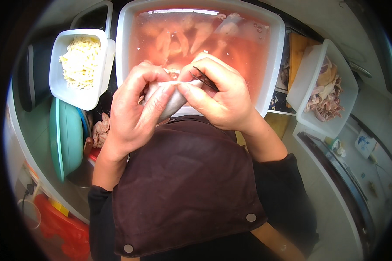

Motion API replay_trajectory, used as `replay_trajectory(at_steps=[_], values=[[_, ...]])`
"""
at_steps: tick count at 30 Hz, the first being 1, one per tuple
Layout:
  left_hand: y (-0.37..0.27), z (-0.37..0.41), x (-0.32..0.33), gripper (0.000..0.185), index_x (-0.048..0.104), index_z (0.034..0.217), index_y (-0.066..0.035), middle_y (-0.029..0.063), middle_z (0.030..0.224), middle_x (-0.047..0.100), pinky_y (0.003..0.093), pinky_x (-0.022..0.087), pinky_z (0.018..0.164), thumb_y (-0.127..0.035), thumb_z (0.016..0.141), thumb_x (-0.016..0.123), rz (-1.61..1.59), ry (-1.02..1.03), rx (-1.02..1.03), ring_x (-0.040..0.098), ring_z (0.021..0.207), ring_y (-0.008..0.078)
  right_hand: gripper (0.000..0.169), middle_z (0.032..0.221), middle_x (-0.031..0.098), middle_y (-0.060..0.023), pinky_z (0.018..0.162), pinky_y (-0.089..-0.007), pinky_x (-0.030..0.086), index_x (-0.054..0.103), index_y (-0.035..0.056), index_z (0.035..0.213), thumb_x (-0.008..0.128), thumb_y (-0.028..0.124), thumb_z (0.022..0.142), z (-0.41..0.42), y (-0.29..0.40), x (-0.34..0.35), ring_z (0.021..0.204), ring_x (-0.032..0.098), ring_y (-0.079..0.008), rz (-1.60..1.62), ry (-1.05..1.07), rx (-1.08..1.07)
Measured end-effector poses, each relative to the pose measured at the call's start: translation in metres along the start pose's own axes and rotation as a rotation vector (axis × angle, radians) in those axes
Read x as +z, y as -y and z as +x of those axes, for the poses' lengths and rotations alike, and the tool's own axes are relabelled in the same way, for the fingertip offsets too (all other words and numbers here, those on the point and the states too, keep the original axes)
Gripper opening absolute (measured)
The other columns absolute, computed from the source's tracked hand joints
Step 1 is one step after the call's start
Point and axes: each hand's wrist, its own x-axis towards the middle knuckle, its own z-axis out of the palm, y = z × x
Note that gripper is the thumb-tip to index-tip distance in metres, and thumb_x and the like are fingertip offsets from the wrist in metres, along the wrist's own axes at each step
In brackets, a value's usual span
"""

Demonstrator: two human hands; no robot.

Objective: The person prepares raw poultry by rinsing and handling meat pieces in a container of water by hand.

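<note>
My left hand [137, 101] and my right hand [220, 94] pinch a pale, whitish piece of what looks like raw meat or organ [173, 102] between thumbs and fingers, near the front edge of a large white plastic tub [274, 65]. Black tweezers [205, 78] also lie in my right hand, their tips pointing up and left. Reddish water fills the tub, with several pale pieces of raw meat [163, 42] under the surface. The lower side of the held piece is partly hidden by my fingers.
At the left stands a white container [54, 71] of pale yellow strips [81, 63], above a teal plastic basin [65, 140]. Raw pinkish pieces [101, 130] lie beside the basin. On the right, another white container [303, 101] holds raw scraps [326, 94], next to a wooden board [297, 58].
</note>
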Motion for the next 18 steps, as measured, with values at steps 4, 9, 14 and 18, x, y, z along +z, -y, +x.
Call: replay_trajectory(at_steps=[4, 9, 14, 18], values=[[-0.0022, 0.0011, 0.005, 0.014, 0.061, 0.103, 0.0, 0.0125, 0.094, 0.063, 0.0282, 0.048, 0.074, 0.003, 0.09, 0.065, -0.029, -0.034, 0.065, 0.061, 0.082, 0.0209, 0.013, 0.082, 0.058, -0.0105, 0.061, -0.031, 0.046, 0.062, -0.0023, 0.095, 0.068, 0.004, 0.085, -0.0005, 0.0004, -0.0001, 0.069, 0.055, -0.0204, 0.017, 0.013, 0.018], [0.0039, 0.0024, -0.0014, 0.016, 0.061, 0.103, 0.0, 0.0118, 0.093, 0.063, 0.0288, 0.048, 0.072, 0.005, 0.089, 0.066, 0.088, 0.036, 0.153, 0.06, 0.08, 0.021, 0.007, 0.085, 0.057, -0.0054, 0.061, -0.0237, 0.042, 0.063, -0.0026, 0.095, 0.065, 0.001, 0.09, -0.0008, -0.0014, 0.0004, 0.07, 0.052, -0.0093, -0.028, 0.035, -0.04], [0.0024, 0.0008, -0.0023, 0.013, 0.059, 0.1, -0.001, 0.0094, 0.089, 0.059, 0.0279, 0.046, 0.068, 0.003, 0.089, 0.065, 0.108, 0.06, 0.069, 0.056, 0.076, 0.0178, 0.012, 0.082, 0.059, -0.0126, 0.065, -0.0336, 0.048, 0.063, -0.0023, 0.095, 0.068, 0.002, 0.085, -0.0014, 0.0001, 0.0009, 0.072, 0.058, -0.0258, -0.06, 0.023, -0.064], [0.0027, 0.0002, -0.003, 0.01, 0.057, 0.097, -0.002, 0.0076, 0.086, 0.056, 0.0269, 0.044, 0.066, 0.001, 0.09, 0.064, 0.097, 0.075, 0.051, 0.053, 0.074, 0.0157, 0.014, 0.083, 0.059, -0.0133, 0.066, -0.0335, 0.049, 0.062, -0.0025, 0.096, 0.069, 0.0, 0.084, -0.0035, 0.0018, 0.0034, 0.073, 0.06, -0.0261, -0.027, 0.004, -0.024]])
